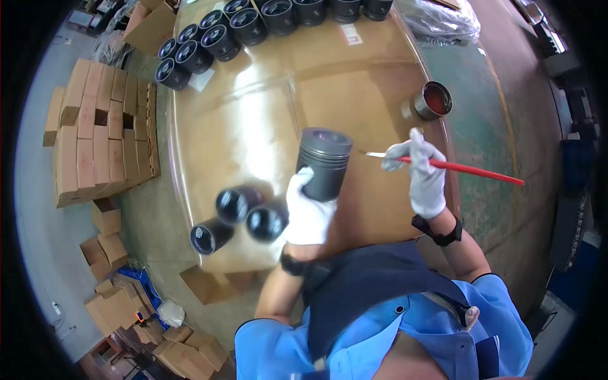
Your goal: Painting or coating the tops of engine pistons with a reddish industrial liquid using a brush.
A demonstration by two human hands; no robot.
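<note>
My left hand [310, 212], in a white glove, is wrapped round a dark grey piston [324, 158] and holds it upright over the table. Ring grooves run round its upper part, and its top has a shallow round hollow. To the right, my gloved right hand [423, 174] grips a red-handled paintbrush [478, 170]. The brush's tip points left at the piston, a short gap away from it. Beyond that hand, near the table's right edge, stands an open metal can [433, 101] with reddish-brown liquid inside.
Three dark cylinders [235, 204] stand at the table's near left. Several dark pistons [218, 42] line the far side of the brown-covered table [354, 82]. Stacked cardboard boxes [95, 149] rise on the left, with more boxes [190, 351] on the floor. Clear plastic wrap [443, 24] lies at the far right.
</note>
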